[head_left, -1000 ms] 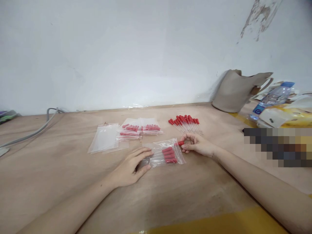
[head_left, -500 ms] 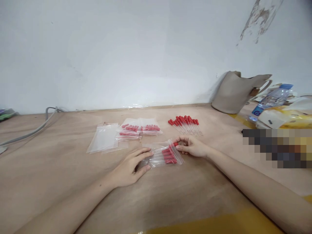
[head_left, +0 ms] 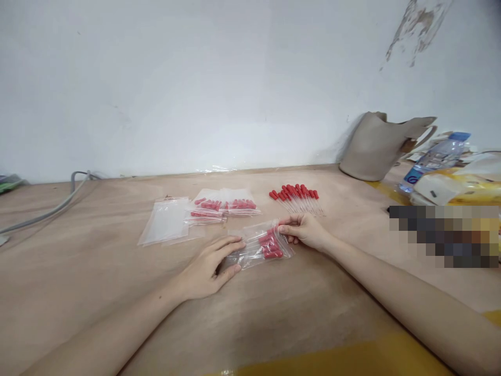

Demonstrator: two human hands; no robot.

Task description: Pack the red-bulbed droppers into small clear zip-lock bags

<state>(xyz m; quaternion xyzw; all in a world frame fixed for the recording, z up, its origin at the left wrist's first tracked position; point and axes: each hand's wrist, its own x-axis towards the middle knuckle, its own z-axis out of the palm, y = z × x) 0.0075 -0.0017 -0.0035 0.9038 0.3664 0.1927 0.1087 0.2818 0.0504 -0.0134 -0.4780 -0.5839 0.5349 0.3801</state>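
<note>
A clear zip bag [head_left: 250,257] lies on the table between my hands, with several droppers inside. Their red bulbs [head_left: 273,255] point right and their clear stems point left. My left hand [head_left: 209,267] rests at the bag's left end, fingertips touching it, thumb spread apart at the near edge. At the far right corner, the thumb and fingers of my right hand [head_left: 307,231] pinch the bag's mouth beside the topmost red bulb. Beyond that hand lies a fan of loose red-bulbed droppers [head_left: 297,196].
Filled bags of droppers [head_left: 225,203] lie behind my left hand, beside a stack of flat clear bags [head_left: 166,219]. A grey cable [head_left: 47,215] runs along the left. At right stand a beige bag [head_left: 376,149], a water bottle [head_left: 438,159] and a yellow-white package [head_left: 457,189].
The bag's mouth edge, raised over the bulbs before, now lies flatter against them. My right hand has shifted slightly left with its pinch at the corner. My left hand has stayed in place.
</note>
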